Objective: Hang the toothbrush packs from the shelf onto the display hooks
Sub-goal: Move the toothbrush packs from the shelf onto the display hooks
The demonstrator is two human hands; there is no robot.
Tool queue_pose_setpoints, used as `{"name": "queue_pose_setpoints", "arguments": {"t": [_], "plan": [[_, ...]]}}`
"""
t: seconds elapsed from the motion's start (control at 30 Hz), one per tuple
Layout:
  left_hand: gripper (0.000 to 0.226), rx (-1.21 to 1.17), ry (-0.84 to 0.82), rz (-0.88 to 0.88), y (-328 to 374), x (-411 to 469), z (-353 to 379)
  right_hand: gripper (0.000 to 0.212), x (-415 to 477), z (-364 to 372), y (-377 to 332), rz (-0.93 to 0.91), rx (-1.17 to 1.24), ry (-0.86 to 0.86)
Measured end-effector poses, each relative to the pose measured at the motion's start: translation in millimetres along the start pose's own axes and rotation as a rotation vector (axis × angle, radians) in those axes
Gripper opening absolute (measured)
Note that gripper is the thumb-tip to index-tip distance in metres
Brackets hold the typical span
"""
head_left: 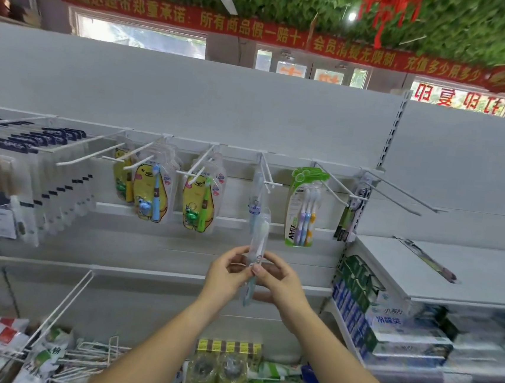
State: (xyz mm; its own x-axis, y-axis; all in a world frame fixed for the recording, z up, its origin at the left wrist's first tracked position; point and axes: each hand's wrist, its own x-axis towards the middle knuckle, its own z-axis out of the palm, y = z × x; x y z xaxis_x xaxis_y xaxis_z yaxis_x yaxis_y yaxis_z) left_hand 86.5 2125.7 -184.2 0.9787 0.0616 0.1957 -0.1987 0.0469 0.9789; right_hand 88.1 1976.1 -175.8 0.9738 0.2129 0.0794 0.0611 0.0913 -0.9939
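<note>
White shop shelving point(192, 99) fills the frame, with a row of display hooks point(267, 174) across the middle. At centre we hold one clear toothbrush pack point(260, 238) upright. Our left hand point(226, 270) and right hand point(281, 282) are close together, each pinching its lower part from one side. Its top overlaps the foot of a similar hanging pack point(256, 198) on the centre hook. Left of that hang yellow duck brush packs point(149, 190); to the right, a green three-brush pack point(305, 208). On the right shelf point(483, 275) lies a loose toothbrush pack point(429, 261), with toothpaste boxes point(386, 324) beneath
</note>
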Motion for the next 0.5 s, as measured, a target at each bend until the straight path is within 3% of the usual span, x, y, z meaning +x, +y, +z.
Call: {"name": "queue_pose_setpoints", "arguments": {"t": [0.17,0.5], "plan": [[0.050,0.055,-0.021,0.017,2,-7,3,0.026,-3,-2,-7,0.004,-0.040,0.060],[0.052,0.056,-0.011,-0.015,-4,-10,-14,0.027,0,-1,-26,-0.070,-0.013,0.065]]}}
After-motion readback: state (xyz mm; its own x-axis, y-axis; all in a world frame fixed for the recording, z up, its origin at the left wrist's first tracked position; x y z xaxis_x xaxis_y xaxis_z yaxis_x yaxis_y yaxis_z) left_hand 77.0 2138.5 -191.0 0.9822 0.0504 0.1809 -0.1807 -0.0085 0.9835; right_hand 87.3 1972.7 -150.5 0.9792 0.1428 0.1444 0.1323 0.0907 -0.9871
